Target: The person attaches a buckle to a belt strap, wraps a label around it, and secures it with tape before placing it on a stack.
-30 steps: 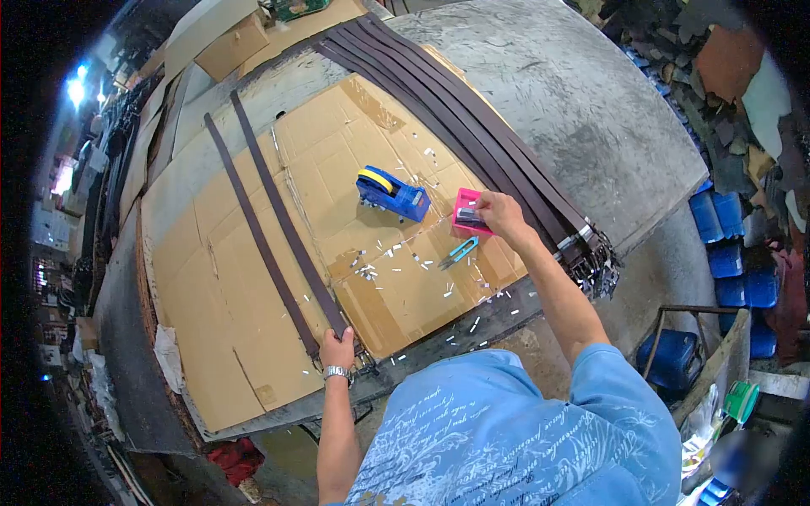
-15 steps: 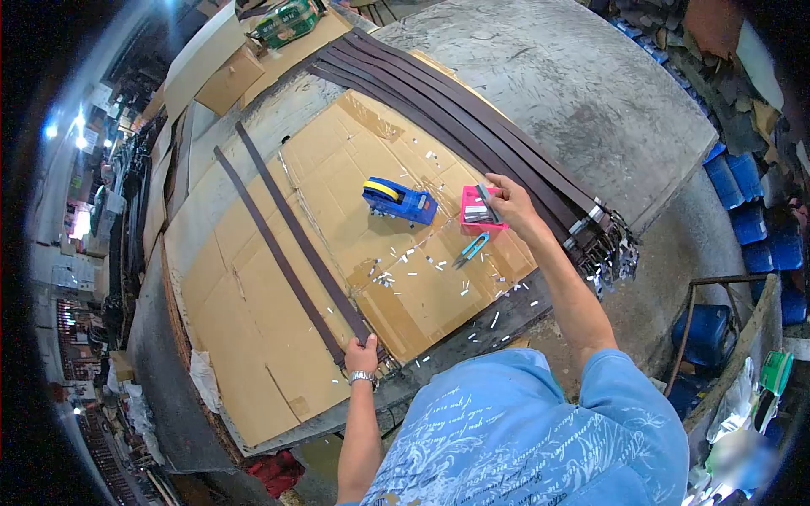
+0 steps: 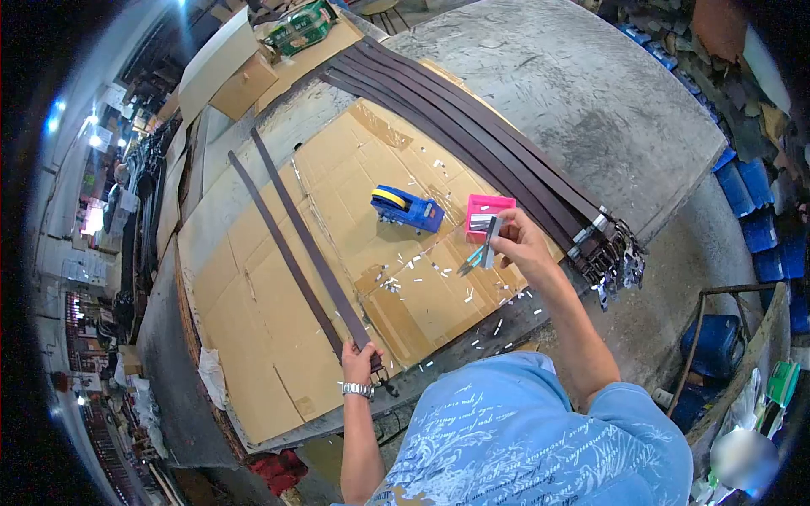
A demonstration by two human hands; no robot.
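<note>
My left hand (image 3: 359, 363) is closed on the buckle end of a dark brown belt (image 3: 307, 234) that lies across the cardboard. A second dark belt (image 3: 285, 251) lies to its left. Between the fingers of my right hand (image 3: 516, 241) is a thin grey strip (image 3: 490, 242), held over the near edge of a pink tray (image 3: 504, 203). More strips show inside the tray. Light blue snips (image 3: 472, 260) lie just below it, partly beside the held strip. A blue tape dispenser (image 3: 419, 212) with yellow tape stands left of the tray.
Several dark belts (image 3: 472, 118) with metal buckles (image 3: 614, 249) lie along the right of the cardboard (image 3: 245, 329). Small white scraps (image 3: 411, 264) are scattered near the front. A green package (image 3: 301, 28) and a carton (image 3: 243, 87) are at the back; blue containers (image 3: 715, 344) stand at right.
My right hand has moved down and towards me with the grey strip, off the tray's far side. My left hand stays on the belt end, whose buckle now shows more. The view has shifted slightly.
</note>
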